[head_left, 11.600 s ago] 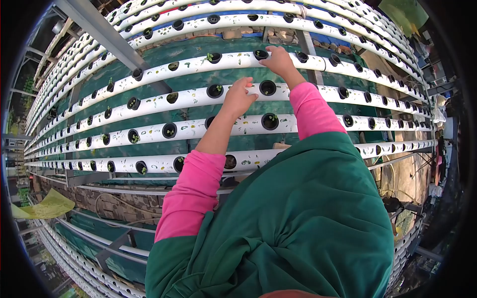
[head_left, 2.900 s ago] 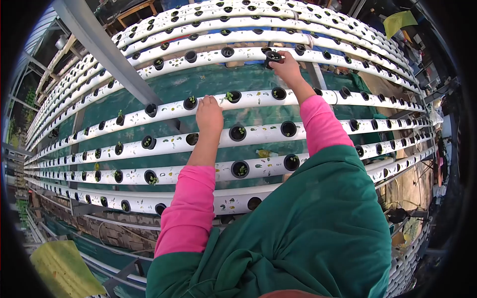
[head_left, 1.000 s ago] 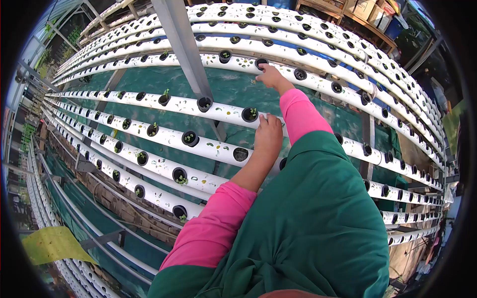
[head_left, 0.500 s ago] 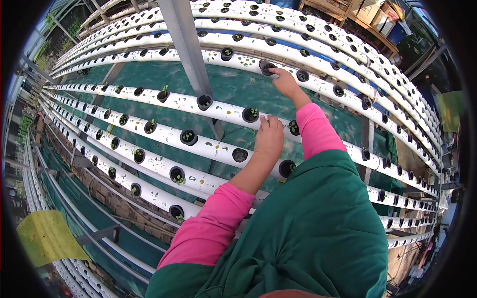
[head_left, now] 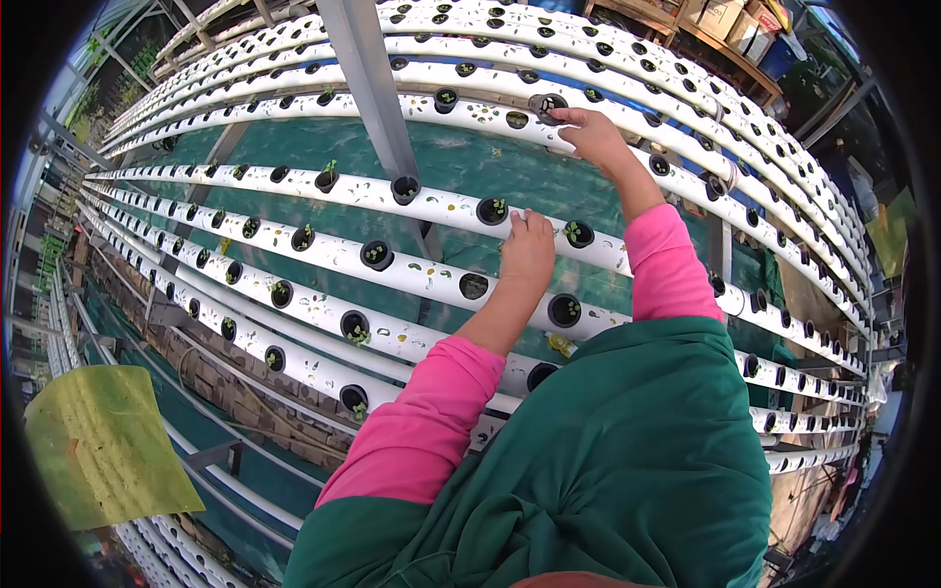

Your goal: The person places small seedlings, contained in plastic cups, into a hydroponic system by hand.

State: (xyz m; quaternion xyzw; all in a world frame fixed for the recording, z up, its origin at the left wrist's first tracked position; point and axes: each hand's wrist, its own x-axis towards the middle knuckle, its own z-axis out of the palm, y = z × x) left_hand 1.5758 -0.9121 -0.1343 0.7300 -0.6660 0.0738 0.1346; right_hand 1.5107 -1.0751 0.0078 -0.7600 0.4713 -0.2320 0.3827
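Two bare hands are at work, both coming out of pink sleeves (head_left: pixel 421 431) over a green garment (head_left: pixel 608 461).

The right hand (head_left: pixel 600 137) reaches to a small black plastic net pot (head_left: pixel 545 103), which sits in a long white plastic pipe with round holes (head_left: pixel 470 118), to the right of the slanted grey metal post (head_left: pixel 368 88). Its fingertips are pinched narrowly on the rim of this pot.

The left hand (head_left: pixel 527 250) lies flat, fingers together, on the next white pipe (head_left: pixel 441 204) toward the person, also right of the post. It holds nothing. It rests between two black pots with green seedlings, one (head_left: pixel 493 209) on the post side and one (head_left: pixel 576 233) on the far side.

Five pipes can be counted from the right hand's pipe down toward the person. Beyond it, behind the post, the pipes stand too close together to count. Each one carries a row of black pots, and several of these hold a small seedling.

The pipes lie on a sloping frame over dark green sheeting (head_left: pixel 461 162). One yellow flat sheet (head_left: pixel 103 446) hangs far below and left of the post. Brown cardboard boxes (head_left: pixel 720 15) stand far to the right of the top of the post. The pipes carry small dark and green marks, too small to read.
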